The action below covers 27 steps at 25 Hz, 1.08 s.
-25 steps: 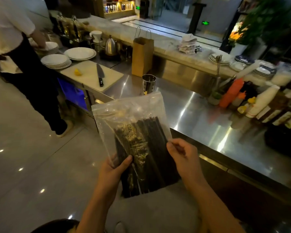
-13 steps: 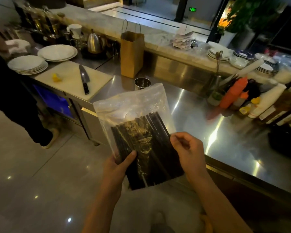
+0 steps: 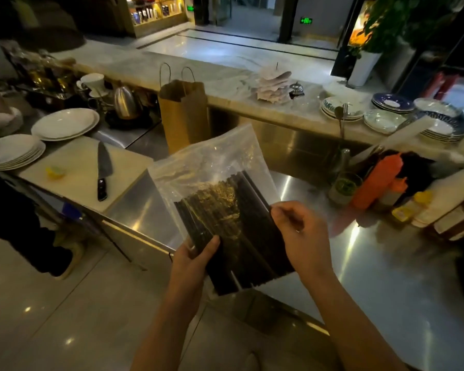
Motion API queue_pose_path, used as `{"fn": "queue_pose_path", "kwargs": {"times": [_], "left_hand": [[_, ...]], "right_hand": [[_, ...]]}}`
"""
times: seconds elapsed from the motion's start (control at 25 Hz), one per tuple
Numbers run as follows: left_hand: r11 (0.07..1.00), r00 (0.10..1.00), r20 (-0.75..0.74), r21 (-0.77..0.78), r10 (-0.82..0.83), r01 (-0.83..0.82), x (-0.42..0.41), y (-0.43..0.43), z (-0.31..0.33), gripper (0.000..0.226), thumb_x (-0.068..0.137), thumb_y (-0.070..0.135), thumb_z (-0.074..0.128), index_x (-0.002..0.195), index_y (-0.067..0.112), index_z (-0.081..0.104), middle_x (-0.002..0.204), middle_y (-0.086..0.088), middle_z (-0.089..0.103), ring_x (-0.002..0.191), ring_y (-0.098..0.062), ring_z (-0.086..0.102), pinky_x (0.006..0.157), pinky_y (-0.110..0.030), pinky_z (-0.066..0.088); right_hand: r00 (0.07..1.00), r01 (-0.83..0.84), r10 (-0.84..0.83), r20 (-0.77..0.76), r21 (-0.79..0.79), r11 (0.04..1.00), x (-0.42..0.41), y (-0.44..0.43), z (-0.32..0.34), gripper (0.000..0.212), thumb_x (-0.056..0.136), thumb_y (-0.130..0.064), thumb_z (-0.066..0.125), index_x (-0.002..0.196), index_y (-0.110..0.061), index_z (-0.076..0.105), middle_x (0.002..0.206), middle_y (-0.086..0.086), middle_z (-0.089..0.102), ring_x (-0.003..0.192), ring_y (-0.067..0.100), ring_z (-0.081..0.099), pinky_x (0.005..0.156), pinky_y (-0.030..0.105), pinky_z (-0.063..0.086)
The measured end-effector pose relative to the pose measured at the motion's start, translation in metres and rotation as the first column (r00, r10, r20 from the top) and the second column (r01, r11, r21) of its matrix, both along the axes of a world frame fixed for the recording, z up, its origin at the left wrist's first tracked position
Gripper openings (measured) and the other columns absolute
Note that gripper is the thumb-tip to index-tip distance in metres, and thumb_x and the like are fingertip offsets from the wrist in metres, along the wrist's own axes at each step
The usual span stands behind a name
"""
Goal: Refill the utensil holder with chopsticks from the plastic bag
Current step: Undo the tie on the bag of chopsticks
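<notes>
I am carrying the plastic bag (image 3: 214, 183) of chopsticks (image 3: 233, 231) upright above the steel surface (image 3: 386, 263); my left hand (image 3: 192, 259) grips its lower corner, my right hand (image 3: 300, 234) pinches its side. The holder is hidden behind it. Next I must open the top. A second ago the holder showed above the bag.

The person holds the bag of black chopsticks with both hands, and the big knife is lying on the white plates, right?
Not quite. In the head view the knife lies on the white cutting board, beside the white plates, not on them. The rest holds: the left hand and right hand both hold the bag of black chopsticks.
</notes>
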State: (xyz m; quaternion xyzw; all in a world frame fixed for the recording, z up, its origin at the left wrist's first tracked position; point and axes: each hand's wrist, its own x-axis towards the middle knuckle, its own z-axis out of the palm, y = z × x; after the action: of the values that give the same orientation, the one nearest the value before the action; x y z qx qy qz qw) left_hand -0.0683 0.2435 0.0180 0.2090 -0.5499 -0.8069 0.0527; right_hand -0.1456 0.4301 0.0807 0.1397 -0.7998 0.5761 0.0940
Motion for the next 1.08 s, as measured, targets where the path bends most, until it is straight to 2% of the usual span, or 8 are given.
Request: {"fn": "queue_pose_path", "kwargs": {"times": [0.2, 0.52, 0.64, 0.72, 0.84, 0.92, 1.0, 1.08], "left_hand": [[1.000, 1.000, -0.013, 0.010, 0.005, -0.005, -0.048, 0.005, 0.000, 0.047, 0.080, 0.027, 0.071, 0.122, 0.010, 0.060, 0.114, -0.006, 0.074, 0.108, -0.018, 0.069, 0.082, -0.029, 0.059], [0.994, 0.999, -0.030, 0.107, -0.035, 0.038, -0.108, -0.026, 0.001, 0.050, 0.081, 0.037, 0.072, 0.123, 0.013, 0.061, 0.118, -0.007, 0.071, 0.110, -0.022, 0.068, 0.086, -0.039, 0.058], [0.985, 0.996, -0.044, 0.149, -0.079, 0.084, -0.136, -0.051, 0.005, 0.046, 0.081, 0.038, 0.071, 0.119, 0.013, 0.063, 0.116, -0.029, 0.060, 0.122, -0.047, 0.050, 0.104, -0.064, 0.040], [0.977, 0.992, -0.051, 0.173, -0.117, 0.124, -0.156, -0.065, 0.008, 0.038, 0.083, 0.036, 0.070, 0.111, 0.011, 0.064, 0.117, -0.043, 0.039, 0.121, -0.059, 0.029, 0.106, -0.070, 0.023], [0.970, 0.983, -0.053, 0.163, -0.174, 0.181, -0.174, -0.081, 0.006, 0.054, 0.077, 0.043, 0.074, 0.123, 0.018, 0.063, 0.123, -0.021, 0.064, 0.121, -0.040, 0.057, 0.100, -0.050, 0.049], [0.946, 0.966, -0.053, 0.197, -0.251, 0.257, -0.182, -0.091, 0.003, 0.068, 0.068, 0.050, 0.080, 0.126, 0.020, 0.060, 0.123, -0.008, 0.069, 0.118, -0.027, 0.063, 0.099, -0.044, 0.051], [0.922, 0.950, -0.043, 0.234, -0.308, 0.309, -0.191, -0.100, -0.002, 0.081, 0.062, 0.051, 0.081, 0.133, 0.020, 0.056, 0.126, -0.006, 0.068, 0.119, -0.024, 0.063, 0.101, -0.044, 0.049], [0.905, 0.940, -0.053, 0.259, -0.337, 0.339, -0.197, -0.104, -0.003, 0.076, 0.068, 0.048, 0.079, 0.134, 0.018, 0.055, 0.128, -0.009, 0.066, 0.120, -0.025, 0.063, 0.100, -0.044, 0.049]], "right_hand": [[1.000, -0.007, 0.007, 0.007, 0.033, 0.999, -0.047, 0.008, 0.010, 0.012, 0.093, -0.019, 0.061, 0.095, -0.030, 0.066, 0.086, -0.017, 0.068, 0.088, -0.005, 0.064, 0.075, 0.006, 0.049], [0.969, 0.075, -0.026, -0.246, 0.193, 0.978, -0.092, -0.029, 0.047, 0.017, 0.092, -0.026, 0.055, 0.104, -0.021, 0.067, 0.093, -0.014, 0.066, 0.084, 0.000, 0.065, 0.073, 0.012, 0.053], [0.947, 0.139, -0.036, -0.319, 0.309, 0.941, -0.104, -0.054, 0.067, 0.023, 0.092, -0.026, 0.052, 0.103, -0.014, 0.069, 0.089, -0.006, 0.069, 0.077, 0.005, 0.066, 0.070, 0.020, 0.056], [0.938, 0.184, -0.056, -0.341, 0.356, 0.916, -0.112, -0.068, 0.082, 0.024, 0.093, -0.028, 0.050, 0.102, -0.016, 0.069, 0.088, -0.002, 0.072, 0.075, 0.007, 0.066, 0.068, 0.021, 0.056], [0.950, 0.170, -0.015, -0.311, 0.476, 0.863, -0.118, -0.093, 0.097, 0.026, 0.094, -0.032, 0.046, 0.101, -0.020, 0.068, 0.085, -0.002, 0.071, 0.071, 0.008, 0.065, 0.064, 0.025, 0.057], [0.951, 0.190, -0.034, -0.309, 0.491, 0.850, -0.118, -0.115, 0.100, 0.027, 0.094, -0.034, 0.045, 0.103, -0.020, 0.067, 0.084, -0.003, 0.070, 0.068, 0.007, 0.065, 0.060, 0.023, 0.057], [0.959, 0.187, -0.041, -0.282, 0.515, 0.836, -0.118, -0.136, 0.098, 0.026, 0.094, -0.033, 0.046, 0.103, -0.020, 0.067, 0.083, -0.004, 0.070, 0.065, 0.008, 0.064, 0.058, 0.024, 0.057], [0.964, 0.196, -0.058, -0.259, 0.547, 0.813, -0.120, -0.145, 0.098, 0.023, 0.093, -0.031, 0.049, 0.102, -0.021, 0.068, 0.082, -0.005, 0.069, 0.065, 0.006, 0.063, 0.060, 0.023, 0.056]]}}
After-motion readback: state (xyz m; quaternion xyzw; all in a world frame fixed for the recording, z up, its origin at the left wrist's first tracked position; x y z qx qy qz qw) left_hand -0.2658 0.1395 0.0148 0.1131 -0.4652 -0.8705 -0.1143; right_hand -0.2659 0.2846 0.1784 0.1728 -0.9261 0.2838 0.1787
